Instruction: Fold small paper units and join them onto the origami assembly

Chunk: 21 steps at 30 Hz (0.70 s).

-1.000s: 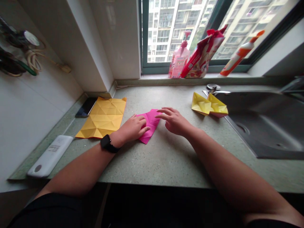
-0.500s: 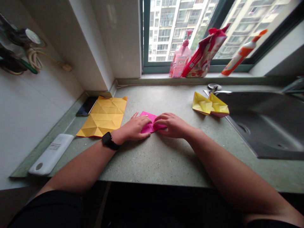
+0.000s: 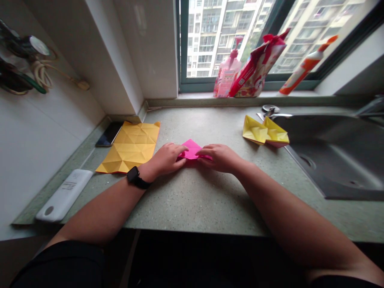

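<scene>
A piece of pink origami paper (image 3: 192, 150), partly folded, is between my two hands at the middle of the counter. My left hand (image 3: 168, 159) pinches its left end, thumb in front and fingers on top. At its right end, my right hand (image 3: 220, 157) grips the paper the same way. Both ends are partly hidden under the fingers. Left of my left hand lies a creased yellow-orange sheet (image 3: 132, 146). A folded yellow paper boat shape (image 3: 255, 131) with two hollows stands to the right, beside the sink.
The steel sink (image 3: 345, 160) is at the right. A phone (image 3: 108, 134) and a white power bank (image 3: 64, 195) lie at the left. A pink pump bottle (image 3: 228, 76), a red bag (image 3: 258, 68) and an orange-white bottle (image 3: 304, 70) stand on the windowsill.
The pink paper has turned or folded so its far part now shows a plain pointed face. Both hands have shifted slightly to grip its ends.
</scene>
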### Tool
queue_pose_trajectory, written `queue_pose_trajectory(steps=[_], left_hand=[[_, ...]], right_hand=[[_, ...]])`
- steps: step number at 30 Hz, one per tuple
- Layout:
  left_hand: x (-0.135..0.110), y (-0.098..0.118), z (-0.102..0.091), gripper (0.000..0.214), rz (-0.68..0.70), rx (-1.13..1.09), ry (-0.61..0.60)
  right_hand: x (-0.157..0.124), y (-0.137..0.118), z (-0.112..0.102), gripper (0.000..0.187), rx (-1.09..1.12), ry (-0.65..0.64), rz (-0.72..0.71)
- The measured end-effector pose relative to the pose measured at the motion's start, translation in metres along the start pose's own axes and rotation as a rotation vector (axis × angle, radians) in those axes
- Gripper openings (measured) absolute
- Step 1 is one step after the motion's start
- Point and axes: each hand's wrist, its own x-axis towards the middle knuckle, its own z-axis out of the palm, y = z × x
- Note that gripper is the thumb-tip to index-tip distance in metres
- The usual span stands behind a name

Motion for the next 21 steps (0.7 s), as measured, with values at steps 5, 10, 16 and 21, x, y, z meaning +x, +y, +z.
queue_pose_trajectory(steps=[5, 10, 16, 21], left_hand=[[0.0, 0.002, 0.004, 0.024, 0.052, -0.032, 0.016], [0.001, -0.006, 0.016, 0.039, 0.075, -0.007, 0.103], [0.004, -0.008, 0.016, 0.027, 0.174, 0.129, 0.082], [0.004, -0.002, 0.015, 0.024, 0.233, 0.125, -0.042]], right_hand=[[0.001, -0.001, -0.005, 0.023, -0.04, -0.069, 0.12], [0.001, -0.004, -0.003, 0.033, -0.084, -0.066, 0.233], [0.001, 0.0, -0.003, 0.03, -0.1, -0.046, 0.214], [0.005, -0.011, -0.001, 0.02, -0.138, -0.075, 0.273]])
